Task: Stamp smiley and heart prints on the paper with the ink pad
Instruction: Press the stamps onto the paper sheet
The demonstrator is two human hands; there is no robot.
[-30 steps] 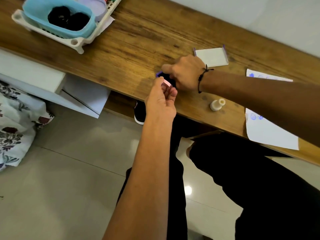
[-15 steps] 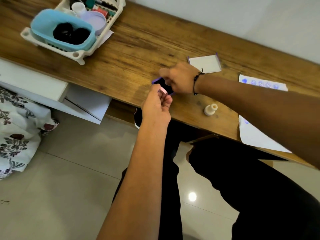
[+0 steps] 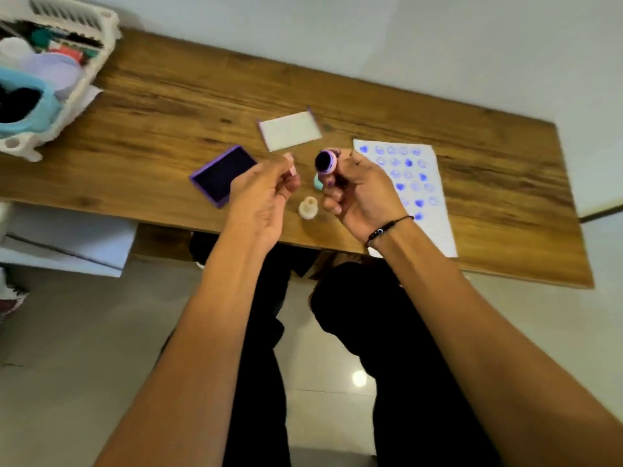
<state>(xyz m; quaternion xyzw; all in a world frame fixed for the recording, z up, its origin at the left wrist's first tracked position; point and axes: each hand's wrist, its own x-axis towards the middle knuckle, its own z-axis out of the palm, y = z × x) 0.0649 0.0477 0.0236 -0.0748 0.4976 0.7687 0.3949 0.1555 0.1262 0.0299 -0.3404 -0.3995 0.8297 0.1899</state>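
Note:
My right hand grips a purple round stamp, its dark inked face turned up and left, held above the table beside the paper. My left hand pinches a small pink piece, perhaps a stamp or cap, just left of it. The open purple ink pad lies on the wooden table left of my left hand. The white paper with several blue smiley and heart prints lies to the right, partly under my right hand.
The ink pad's white lid lies behind my hands. A cream stamp stands near the front edge, a teal one peeks from behind my right fingers. A white basket of supplies with a blue tub sits far left.
Both hands have come away from the ink pad and moved right toward the paper; the right hand has lifted the purple stamp off the pad. The camera view has shifted right.

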